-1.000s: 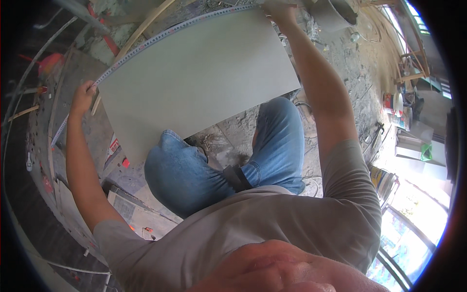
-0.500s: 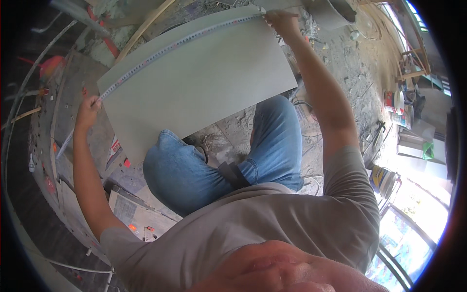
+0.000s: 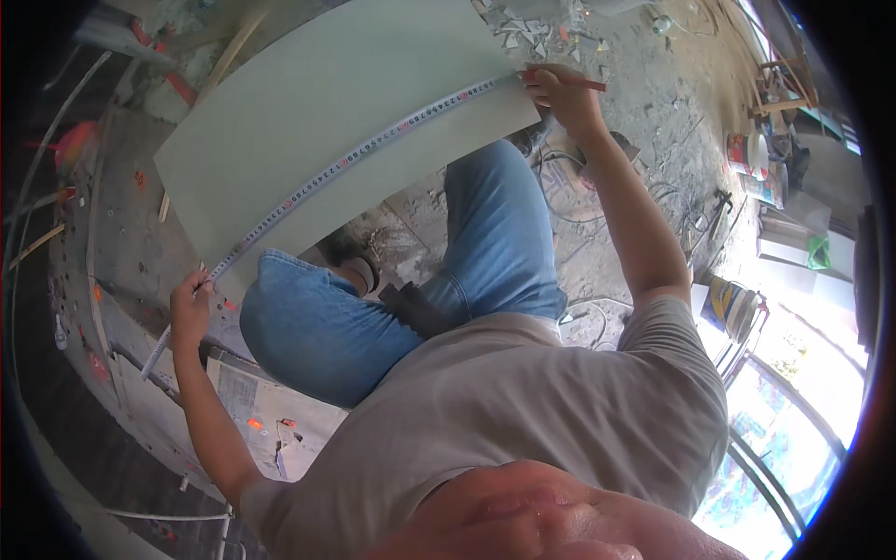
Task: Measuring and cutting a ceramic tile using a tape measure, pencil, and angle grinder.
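In the head view, a large pale panel [image 3: 308, 98] lies in front of the person, above the bent legs in blue jeans [image 3: 327, 322]. A white tape measure [image 3: 373, 143] stretches slantwise across it, from the panel's right edge down to its lower left corner, with its markings facing up.

The left hand [image 3: 190, 315] is just beside that lower left corner, its thumb and fingers closed on the tape; a further length of tape runs past this hand, down and to the left. The right hand [image 3: 567, 103] is at the panel's right edge, its fingers bent around a slim red stick [image 3: 587, 84] that points outward to the right. The tape reaches these fingers too, but whether they pinch its end or only press it there, I cannot tell.

Pale broken pieces [image 3: 525, 33] are scattered on the dusty floor [image 3: 644, 98] beyond the panel's right edge. A dark cable [image 3: 571, 220] loops beside the right knee, and a bucket [image 3: 739, 311] stands farther right.
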`<state>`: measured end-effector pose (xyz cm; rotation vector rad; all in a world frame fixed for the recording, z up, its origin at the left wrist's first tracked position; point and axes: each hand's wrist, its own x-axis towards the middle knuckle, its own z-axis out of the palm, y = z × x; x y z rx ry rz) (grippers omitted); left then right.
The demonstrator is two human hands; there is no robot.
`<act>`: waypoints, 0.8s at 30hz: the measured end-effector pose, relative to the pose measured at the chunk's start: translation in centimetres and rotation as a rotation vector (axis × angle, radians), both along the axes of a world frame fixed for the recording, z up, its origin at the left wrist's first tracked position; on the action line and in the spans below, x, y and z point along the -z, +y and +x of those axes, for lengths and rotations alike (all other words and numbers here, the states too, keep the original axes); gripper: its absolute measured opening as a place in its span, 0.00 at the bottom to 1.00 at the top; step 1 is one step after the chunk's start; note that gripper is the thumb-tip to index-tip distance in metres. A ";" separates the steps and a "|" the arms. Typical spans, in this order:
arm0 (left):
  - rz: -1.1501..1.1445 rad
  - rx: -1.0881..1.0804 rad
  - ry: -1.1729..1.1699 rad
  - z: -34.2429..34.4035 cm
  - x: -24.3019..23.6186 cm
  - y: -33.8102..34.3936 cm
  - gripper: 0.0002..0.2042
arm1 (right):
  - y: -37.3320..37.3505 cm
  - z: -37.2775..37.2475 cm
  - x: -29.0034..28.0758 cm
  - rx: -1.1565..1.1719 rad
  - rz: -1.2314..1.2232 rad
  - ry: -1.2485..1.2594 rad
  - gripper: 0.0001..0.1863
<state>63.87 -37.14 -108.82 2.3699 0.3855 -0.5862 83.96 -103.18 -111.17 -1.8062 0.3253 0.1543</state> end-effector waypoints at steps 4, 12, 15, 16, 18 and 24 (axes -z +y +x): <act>0.012 0.030 -0.051 -1.9 0.4 0.2 0.05 | -0.4 -1.9 0.1 -0.014 0.037 -0.006 0.15; 0.073 0.034 0.024 -1.5 -0.9 -1.4 0.06 | -1.1 -3.2 -0.1 -0.041 -0.029 -0.025 0.16; 0.053 0.033 -0.013 -2.1 -0.3 -0.8 0.05 | -1.2 -3.3 -0.8 -0.057 -0.055 -0.060 0.16; 0.053 0.037 -0.037 -2.5 -0.1 -0.7 0.05 | -1.2 -4.0 -0.4 -0.059 -0.062 -0.072 0.16; 0.054 0.044 -0.054 -3.2 0.3 -0.3 0.05 | -1.4 -4.8 0.3 -0.071 -0.100 -0.049 0.16; 0.036 0.062 -0.049 -3.1 0.2 -0.6 0.05 | -2.1 -5.3 -0.2 -0.077 -0.070 -0.026 0.16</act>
